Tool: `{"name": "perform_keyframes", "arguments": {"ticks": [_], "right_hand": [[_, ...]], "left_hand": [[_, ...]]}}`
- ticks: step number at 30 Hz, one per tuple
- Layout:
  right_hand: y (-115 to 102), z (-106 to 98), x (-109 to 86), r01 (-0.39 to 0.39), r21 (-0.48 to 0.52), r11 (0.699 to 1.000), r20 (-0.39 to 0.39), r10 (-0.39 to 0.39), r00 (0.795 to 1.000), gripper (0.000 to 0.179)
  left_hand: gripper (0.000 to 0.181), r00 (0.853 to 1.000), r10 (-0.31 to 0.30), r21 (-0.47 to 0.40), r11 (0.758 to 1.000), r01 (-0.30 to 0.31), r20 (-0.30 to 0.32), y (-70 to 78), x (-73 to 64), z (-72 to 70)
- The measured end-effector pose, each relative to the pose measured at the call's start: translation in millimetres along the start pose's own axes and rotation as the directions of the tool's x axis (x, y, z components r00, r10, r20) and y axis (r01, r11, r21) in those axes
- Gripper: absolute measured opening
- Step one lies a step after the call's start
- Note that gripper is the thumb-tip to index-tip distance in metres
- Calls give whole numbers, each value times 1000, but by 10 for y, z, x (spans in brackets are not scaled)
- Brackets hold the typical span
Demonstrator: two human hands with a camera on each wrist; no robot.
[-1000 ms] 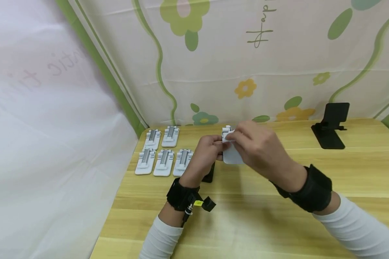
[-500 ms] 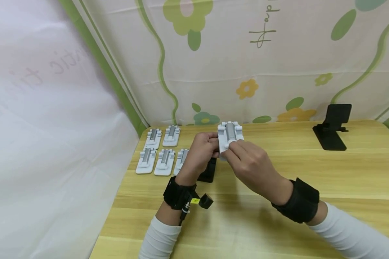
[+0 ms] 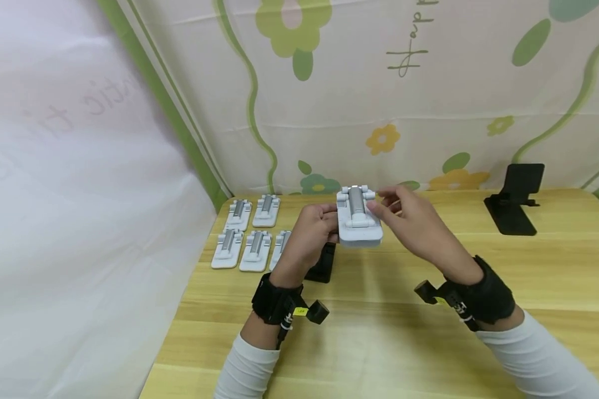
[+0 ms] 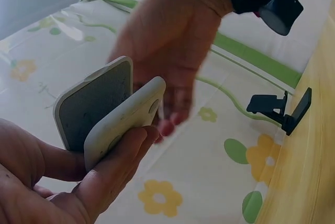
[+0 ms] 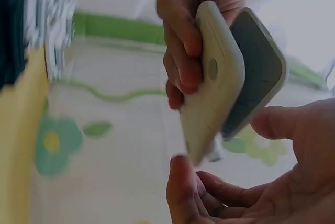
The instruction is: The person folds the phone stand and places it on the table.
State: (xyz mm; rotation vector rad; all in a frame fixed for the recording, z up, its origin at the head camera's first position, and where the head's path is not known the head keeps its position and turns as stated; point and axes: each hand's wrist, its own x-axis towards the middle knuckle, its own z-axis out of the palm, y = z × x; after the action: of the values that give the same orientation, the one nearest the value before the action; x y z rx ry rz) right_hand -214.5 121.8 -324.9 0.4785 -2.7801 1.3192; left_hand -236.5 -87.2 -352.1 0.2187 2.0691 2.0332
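Note:
A white folding phone stand (image 3: 359,227) with a grey hinge arm is held up above the table. My left hand (image 3: 313,233) grips its left edge, thumb and fingers around the base. In the left wrist view, the stand's dark-padded plate (image 4: 97,106) stands at a narrow angle from its white base (image 4: 128,116). My right hand (image 3: 416,224) is at the stand's right side, fingers loosely bent. Its thumb (image 5: 275,122) is at the plate's edge, and a fingertip is close to the base's end; firm contact cannot be made out.
Several white folded phone stands (image 3: 255,249) lie in two rows at the table's left. A black folded stand (image 3: 321,266) lies partly hidden beyond my left wrist. An unfolded black stand (image 3: 516,199) stands at the back right. A floral curtain (image 3: 379,94) hangs behind the table (image 3: 404,354).
The white stand turned so its hinge arm faces up. My right hand first worked at its top, then held its lower front, and has now moved to its right side with fingers looser.

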Motion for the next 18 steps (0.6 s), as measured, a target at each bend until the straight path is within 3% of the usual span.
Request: {"name": "perform_keyframes", "arguments": {"ticks": [3, 6, 9, 18], "right_hand": [[92, -9, 84, -117, 226, 967, 157, 83, 984, 62], [156, 11, 108, -189, 378, 906, 229, 106, 968, 57], [179, 23, 108, -201, 435, 878, 229, 108, 967, 55], [177, 40, 114, -181, 473, 862, 213, 87, 973, 49]], "left_hand": [[33, 1000, 7, -2, 1000, -7, -4, 9, -1, -2], [33, 1000, 5, 1, 1000, -5, 6, 2, 4, 5], [35, 1000, 2, -2, 1000, -2, 26, -3, 10, -2], [42, 998, -9, -124, 992, 16, 55, 36, -10, -51]]}}
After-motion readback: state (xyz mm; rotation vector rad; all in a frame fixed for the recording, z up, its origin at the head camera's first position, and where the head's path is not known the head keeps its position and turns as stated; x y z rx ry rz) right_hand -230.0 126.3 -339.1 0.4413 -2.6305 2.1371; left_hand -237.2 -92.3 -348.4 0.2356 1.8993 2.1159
